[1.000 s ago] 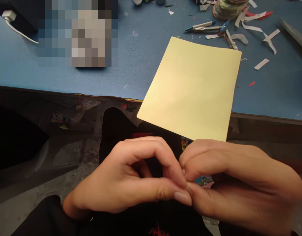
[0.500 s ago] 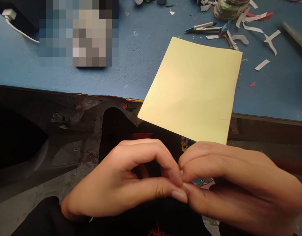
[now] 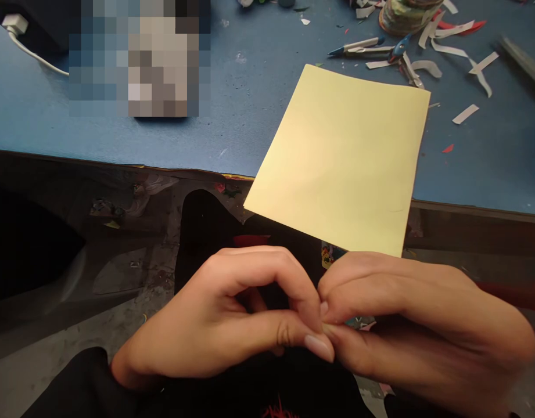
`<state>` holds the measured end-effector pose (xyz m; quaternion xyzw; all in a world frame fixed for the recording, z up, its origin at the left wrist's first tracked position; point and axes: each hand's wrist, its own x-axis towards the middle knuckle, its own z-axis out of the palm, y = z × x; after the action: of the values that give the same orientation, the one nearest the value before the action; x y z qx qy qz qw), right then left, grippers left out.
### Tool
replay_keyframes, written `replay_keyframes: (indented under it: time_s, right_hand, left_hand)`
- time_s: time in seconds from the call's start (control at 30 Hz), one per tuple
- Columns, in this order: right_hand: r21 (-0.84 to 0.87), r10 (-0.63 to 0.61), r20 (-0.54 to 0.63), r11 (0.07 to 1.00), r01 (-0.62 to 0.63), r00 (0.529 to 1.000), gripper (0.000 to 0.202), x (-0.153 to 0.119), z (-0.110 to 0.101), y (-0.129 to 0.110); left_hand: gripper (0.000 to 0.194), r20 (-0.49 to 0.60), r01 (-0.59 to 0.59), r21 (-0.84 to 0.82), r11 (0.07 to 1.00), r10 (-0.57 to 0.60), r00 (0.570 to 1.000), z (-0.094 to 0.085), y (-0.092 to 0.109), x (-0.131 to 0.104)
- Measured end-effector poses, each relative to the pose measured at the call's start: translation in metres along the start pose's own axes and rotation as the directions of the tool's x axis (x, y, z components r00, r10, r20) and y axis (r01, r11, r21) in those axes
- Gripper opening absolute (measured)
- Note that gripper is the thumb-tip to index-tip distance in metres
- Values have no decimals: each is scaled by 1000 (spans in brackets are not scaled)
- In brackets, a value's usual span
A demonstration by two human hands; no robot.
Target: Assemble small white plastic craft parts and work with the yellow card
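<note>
My left hand [image 3: 223, 313] is closed in a pinch, thumb against forefinger, low in the middle of the head view. Its fingertips touch those of my right hand [image 3: 419, 319], which is pinched as well. Whatever lies between the fingertips is too small or hidden to name. Just beyond both hands, a pale yellow sheet [image 3: 345, 157] lies on the blue table [image 3: 232, 116] and sticks out over its front edge. The sheet's near right corner reaches down to the back of my right hand.
White paper strips [image 3: 466, 114] and red scraps [image 3: 448, 149] are scattered at the right. Compasses [image 3: 358, 47] lie near a jar [image 3: 406, 16]. A blurred-out object [image 3: 158, 69] stands at the left, beside a white cable [image 3: 36, 57]. A grey blade-like item [image 3: 522, 64] is far right.
Both hands have shifted only slightly, with the fingertips still together. My left wrist sits a little farther right. The sheet and the table items look the same.
</note>
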<state>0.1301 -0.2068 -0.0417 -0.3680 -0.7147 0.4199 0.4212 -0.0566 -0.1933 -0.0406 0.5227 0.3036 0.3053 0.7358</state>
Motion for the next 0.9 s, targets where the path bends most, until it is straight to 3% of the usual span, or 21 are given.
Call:
replay_keyframes:
  time_s: [0.37, 0.67, 0.77, 0.9]
  right_hand:
    - [109, -5, -38, 994, 9, 999, 21, -1, 1, 2]
    - [37, 7, -203, 999, 1, 979, 27, -5, 8, 4]
    - [64, 25, -261, 998, -9, 965, 23, -5, 13, 4]
    - [148, 34, -264, 989, 5, 964, 24, -6, 17, 4]
  left_hand:
    - [31, -56, 24, -77, 997, -29, 998, 3, -1, -4]
    - [26, -190, 34, -295, 955, -93, 977, 9, -3, 0]
    - [24, -296, -53, -303, 952, -41, 954, 11, -6, 3]
    - [25, -374, -186, -58, 981, 151, 915, 12, -9, 4]
